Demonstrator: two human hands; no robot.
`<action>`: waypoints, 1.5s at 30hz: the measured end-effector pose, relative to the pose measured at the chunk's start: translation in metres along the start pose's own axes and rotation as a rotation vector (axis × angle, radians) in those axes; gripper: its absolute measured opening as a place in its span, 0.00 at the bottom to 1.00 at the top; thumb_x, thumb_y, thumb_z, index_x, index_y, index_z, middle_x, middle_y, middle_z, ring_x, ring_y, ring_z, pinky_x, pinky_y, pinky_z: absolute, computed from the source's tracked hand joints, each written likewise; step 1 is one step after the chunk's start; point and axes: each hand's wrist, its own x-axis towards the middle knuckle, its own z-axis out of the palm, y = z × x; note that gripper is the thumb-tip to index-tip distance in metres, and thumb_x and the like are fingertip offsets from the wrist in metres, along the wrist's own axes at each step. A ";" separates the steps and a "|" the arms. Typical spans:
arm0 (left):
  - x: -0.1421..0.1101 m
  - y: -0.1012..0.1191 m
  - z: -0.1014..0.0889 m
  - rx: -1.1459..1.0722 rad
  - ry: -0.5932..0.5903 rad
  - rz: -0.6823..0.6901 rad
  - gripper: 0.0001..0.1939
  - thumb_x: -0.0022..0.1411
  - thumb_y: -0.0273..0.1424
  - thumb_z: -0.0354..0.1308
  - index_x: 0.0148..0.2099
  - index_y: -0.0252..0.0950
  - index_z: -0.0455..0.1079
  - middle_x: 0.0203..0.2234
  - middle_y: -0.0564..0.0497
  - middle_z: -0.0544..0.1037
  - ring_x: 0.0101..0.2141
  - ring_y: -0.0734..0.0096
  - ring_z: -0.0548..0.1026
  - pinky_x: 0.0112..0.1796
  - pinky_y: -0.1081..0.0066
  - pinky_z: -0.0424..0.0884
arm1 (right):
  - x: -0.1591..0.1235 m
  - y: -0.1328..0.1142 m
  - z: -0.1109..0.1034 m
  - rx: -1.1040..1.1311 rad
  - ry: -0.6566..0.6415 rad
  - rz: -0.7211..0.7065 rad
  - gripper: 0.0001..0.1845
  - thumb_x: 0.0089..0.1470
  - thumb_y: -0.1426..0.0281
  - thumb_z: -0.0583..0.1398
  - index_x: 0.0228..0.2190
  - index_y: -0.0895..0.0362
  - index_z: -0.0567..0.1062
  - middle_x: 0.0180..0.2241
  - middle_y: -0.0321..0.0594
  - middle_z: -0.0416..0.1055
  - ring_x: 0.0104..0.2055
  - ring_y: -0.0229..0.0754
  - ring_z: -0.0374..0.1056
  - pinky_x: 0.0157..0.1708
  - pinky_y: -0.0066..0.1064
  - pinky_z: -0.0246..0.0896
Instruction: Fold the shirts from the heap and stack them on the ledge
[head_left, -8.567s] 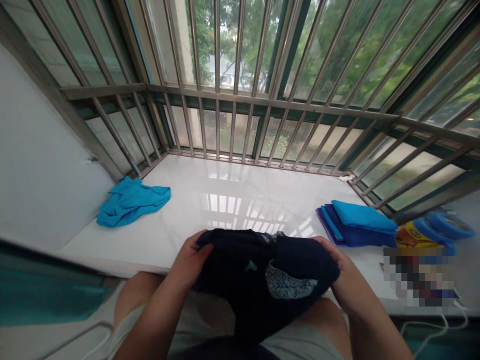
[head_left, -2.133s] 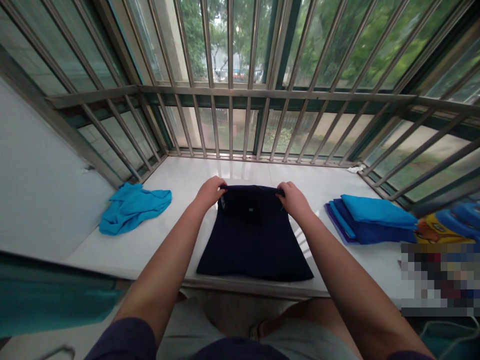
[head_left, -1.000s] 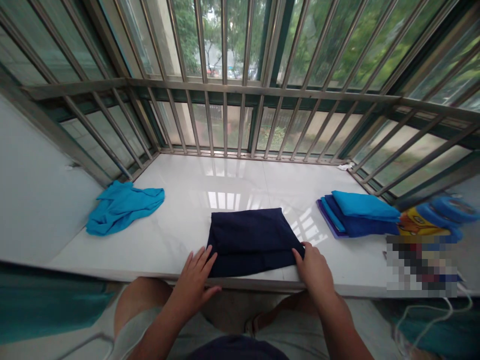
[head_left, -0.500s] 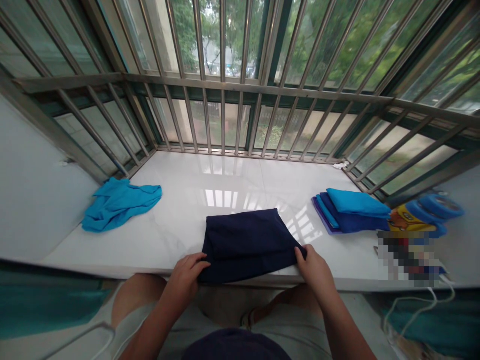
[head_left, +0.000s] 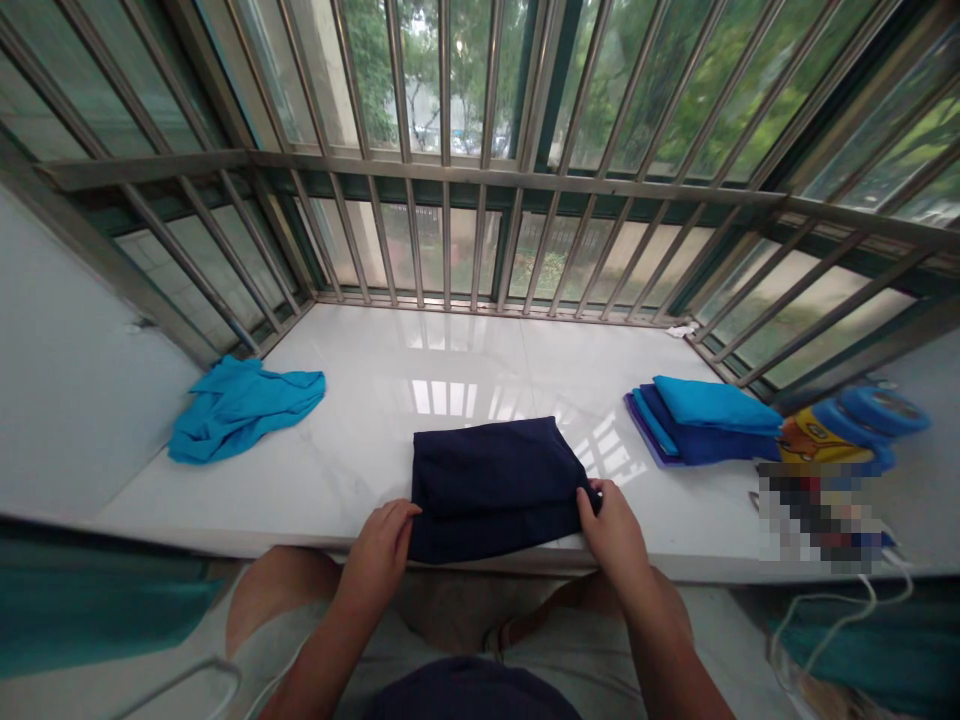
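Observation:
A dark navy cloth (head_left: pixel 491 480), partly folded, lies at the front of the white window ledge (head_left: pixel 360 395), its near edge reaching the ledge's front edge. The fingers of my left hand (head_left: pixel 380 548) are closed on its near left side. At its near right corner, my right hand (head_left: pixel 613 530) pinches the fabric between thumb and fingers. Whether the cloth is a garment I cannot tell.
A crumpled turquoise cloth (head_left: pixel 244 408) lies on the left of the ledge. On the right sits a stack of folded blue and purple cloths (head_left: pixel 701 425), beside a blue and yellow container (head_left: pixel 840 430). Metal bars (head_left: pixel 446 240) close off the back.
My right hand has moved left and a little inward, bringing the cloth's right corner in. My left hand has shifted slightly right, and the cloth's near left corner is drawn inward.

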 end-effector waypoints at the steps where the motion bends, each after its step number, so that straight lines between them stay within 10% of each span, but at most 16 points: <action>1: 0.000 -0.001 0.001 0.000 0.011 0.019 0.14 0.75 0.27 0.48 0.52 0.41 0.76 0.50 0.43 0.83 0.51 0.55 0.81 0.53 0.53 0.80 | -0.001 -0.001 0.002 0.040 0.017 -0.031 0.17 0.65 0.55 0.54 0.43 0.54 0.72 0.47 0.52 0.79 0.50 0.53 0.75 0.51 0.41 0.67; 6: 0.007 -0.003 -0.004 0.102 0.004 0.025 0.17 0.69 0.20 0.49 0.49 0.41 0.77 0.54 0.42 0.82 0.53 0.53 0.81 0.54 0.51 0.79 | -0.002 -0.001 0.001 -0.054 -0.001 0.026 0.16 0.66 0.57 0.53 0.44 0.55 0.73 0.42 0.51 0.80 0.45 0.53 0.76 0.46 0.40 0.65; 10: 0.036 0.040 0.001 0.146 0.030 0.055 0.18 0.66 0.18 0.51 0.49 0.39 0.76 0.51 0.42 0.82 0.51 0.52 0.80 0.52 0.51 0.77 | 0.001 0.001 -0.007 -0.160 -0.052 0.179 0.19 0.69 0.55 0.54 0.48 0.57 0.74 0.42 0.52 0.81 0.45 0.54 0.79 0.43 0.38 0.65; 14: 0.085 0.126 0.047 0.083 -0.153 0.320 0.12 0.73 0.30 0.57 0.56 0.41 0.75 0.52 0.42 0.81 0.51 0.53 0.77 0.50 0.55 0.75 | 0.006 -0.004 -0.010 -0.196 -0.104 0.238 0.22 0.71 0.53 0.56 0.51 0.58 0.75 0.44 0.53 0.82 0.48 0.55 0.80 0.44 0.38 0.66; 18: 0.125 0.180 0.108 0.183 -0.314 0.324 0.29 0.66 0.43 0.69 0.64 0.35 0.72 0.54 0.36 0.78 0.53 0.44 0.75 0.49 0.52 0.74 | 0.009 -0.011 -0.009 -0.225 -0.100 0.248 0.18 0.72 0.57 0.56 0.51 0.57 0.76 0.44 0.52 0.83 0.46 0.53 0.80 0.42 0.37 0.65; 23: 0.152 0.158 0.138 -0.125 -0.314 0.133 0.05 0.71 0.31 0.61 0.45 0.37 0.77 0.44 0.42 0.80 0.47 0.53 0.78 0.48 0.59 0.73 | 0.007 -0.014 -0.006 -0.158 -0.106 0.241 0.11 0.71 0.61 0.58 0.45 0.54 0.77 0.38 0.44 0.82 0.41 0.48 0.79 0.36 0.33 0.60; 33: 0.161 0.109 0.137 -1.285 -0.084 -0.393 0.20 0.59 0.47 0.72 0.43 0.37 0.77 0.37 0.50 0.82 0.38 0.64 0.77 0.45 0.65 0.72 | 0.003 -0.018 0.000 -0.160 0.031 0.197 0.13 0.72 0.60 0.58 0.46 0.56 0.76 0.43 0.47 0.81 0.46 0.50 0.77 0.43 0.35 0.62; 37: 0.160 0.109 0.139 -1.320 -0.108 -0.397 0.20 0.57 0.46 0.74 0.40 0.36 0.77 0.34 0.52 0.81 0.36 0.67 0.76 0.42 0.68 0.72 | 0.005 -0.018 0.002 -0.229 -0.003 0.140 0.14 0.71 0.61 0.60 0.49 0.57 0.78 0.42 0.48 0.81 0.46 0.52 0.76 0.44 0.36 0.64; 45: 0.160 0.108 0.140 -1.116 -0.128 -0.317 0.18 0.64 0.49 0.68 0.41 0.38 0.76 0.33 0.52 0.80 0.35 0.66 0.76 0.40 0.69 0.71 | -0.007 0.000 0.003 -0.389 -0.090 -0.443 0.20 0.64 0.80 0.58 0.52 0.54 0.81 0.53 0.48 0.78 0.52 0.51 0.73 0.52 0.38 0.68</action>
